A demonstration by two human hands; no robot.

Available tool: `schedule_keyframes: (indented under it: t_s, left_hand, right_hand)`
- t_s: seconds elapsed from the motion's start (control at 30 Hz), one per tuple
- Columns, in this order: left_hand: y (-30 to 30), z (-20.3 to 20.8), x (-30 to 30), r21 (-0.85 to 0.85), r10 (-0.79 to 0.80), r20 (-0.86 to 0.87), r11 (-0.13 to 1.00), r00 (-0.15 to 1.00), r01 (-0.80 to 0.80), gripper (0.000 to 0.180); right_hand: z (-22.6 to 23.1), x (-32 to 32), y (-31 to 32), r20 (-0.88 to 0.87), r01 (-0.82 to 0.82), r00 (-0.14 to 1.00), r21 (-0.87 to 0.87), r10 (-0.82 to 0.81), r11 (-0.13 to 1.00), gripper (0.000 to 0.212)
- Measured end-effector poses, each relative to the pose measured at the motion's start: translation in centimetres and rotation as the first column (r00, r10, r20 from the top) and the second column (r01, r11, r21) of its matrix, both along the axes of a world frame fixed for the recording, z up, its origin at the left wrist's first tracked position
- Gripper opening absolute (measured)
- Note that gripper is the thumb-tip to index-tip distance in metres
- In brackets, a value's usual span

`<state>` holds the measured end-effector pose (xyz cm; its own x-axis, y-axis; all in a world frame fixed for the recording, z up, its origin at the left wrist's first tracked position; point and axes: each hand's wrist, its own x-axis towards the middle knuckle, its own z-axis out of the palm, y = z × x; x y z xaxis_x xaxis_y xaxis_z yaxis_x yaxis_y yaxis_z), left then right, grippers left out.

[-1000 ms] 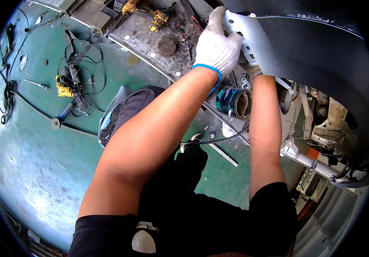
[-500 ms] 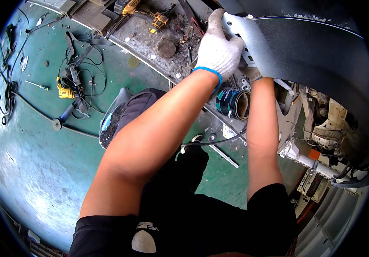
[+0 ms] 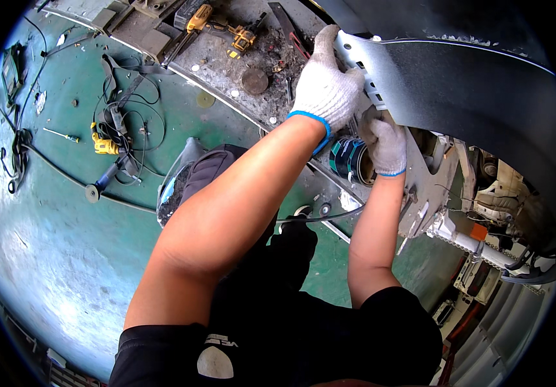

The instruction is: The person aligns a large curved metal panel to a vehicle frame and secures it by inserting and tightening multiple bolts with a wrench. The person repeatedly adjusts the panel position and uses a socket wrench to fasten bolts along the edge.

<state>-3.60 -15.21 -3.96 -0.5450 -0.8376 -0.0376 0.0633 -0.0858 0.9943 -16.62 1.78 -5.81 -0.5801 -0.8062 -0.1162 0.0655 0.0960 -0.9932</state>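
Observation:
A dark grey car body panel [image 3: 458, 84] with a bright, holed flange [image 3: 363, 69] along its left edge reaches in from the upper right. My left hand [image 3: 327, 87], in a white knit glove with a blue cuff, grips that flange; its fingertips go out of sight by the edge. Just below the flange's lower end, my gloved right hand [image 3: 386, 143] has its fingers curled inward. Whatever those fingers hold, if anything, is hidden. Right beside this hand, a dark can with a teal label [image 3: 350, 159] shows its open top, partly covered by the hand.
Yellow power tools [image 3: 242, 37] and a round disc [image 3: 254, 81] lie on the dirty metal platform [image 3: 216, 84]. On the green floor are a corded yellow drill [image 3: 103, 143], an angle grinder [image 3: 102, 182] and a long hose [image 3: 58, 173]. Exposed vehicle parts [image 3: 494, 187] stand at right.
My right hand has come out from beneath the panel and drawn back toward me, so its glove now shows. My left hand keeps its grip on the flange. The view has shifted slightly.

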Motion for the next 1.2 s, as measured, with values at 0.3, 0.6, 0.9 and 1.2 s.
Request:
schedule_keyframes:
  t_s: [0.3, 0.6, 0.9, 1.2]
  left_hand:
    - [-0.3, 0.4, 0.3, 0.086, -0.025, -0.057, 0.996, 0.998, 0.03, 0.075]
    - [-1.5, -1.7, -0.7, 0.345, 0.075, -0.277, 0.938, 0.958, 0.026, 0.05]
    - [-1.3, -0.8, -0.3, 0.573, 0.127, -0.425, 0.805, 0.896, 0.158, 0.043]
    - [-1.1, -0.7, -0.7, 0.624, 0.195, -0.448, 0.767, 0.872, 0.149, 0.044]
  right_hand:
    - [-3.8, -3.0, -1.1, -0.951, 0.38, 0.283, 0.227, 0.121, 0.897, 0.049]
    - [-1.4, -0.1, -3.2, -0.8, 0.347, 0.562, -0.001, -0.209, 0.938, 0.021]
    - [-1.8, -0.9, -2.7, -0.916, 0.273, 0.385, -0.004, -0.113, 0.962, 0.024]
    - [-3.1, -1.2, -2.4, -0.666, 0.246, 0.707, -0.083, -0.237, 0.966, 0.024]
